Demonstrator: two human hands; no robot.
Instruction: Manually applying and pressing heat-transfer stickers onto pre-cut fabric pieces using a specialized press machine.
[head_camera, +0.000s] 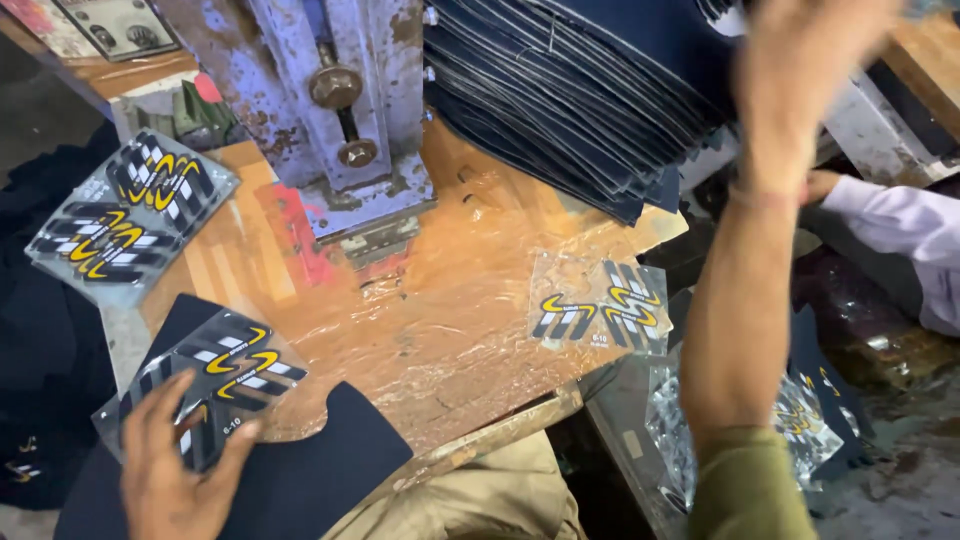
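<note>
My left hand (180, 465) presses flat on a clear transfer sheet (215, 375) printed with yellow, white and black stripes, which lies on a dark navy fabric piece (300, 470) at the bench's near left corner. My right hand (800, 60) is raised and blurred at the upper right, reaching onto a tall stack of dark navy fabric pieces (580, 90); whether it grips one is unclear. A second striped transfer sheet (600, 305) lies on the bench between the two hands.
The wooden bench (440, 290) is covered in shiny plastic film. A worn blue metal press (340, 110) stands at the back. More striped sheets (125, 215) are piled at the left. Another person's sleeve (900, 225) shows at the right, above more sheets (800, 420).
</note>
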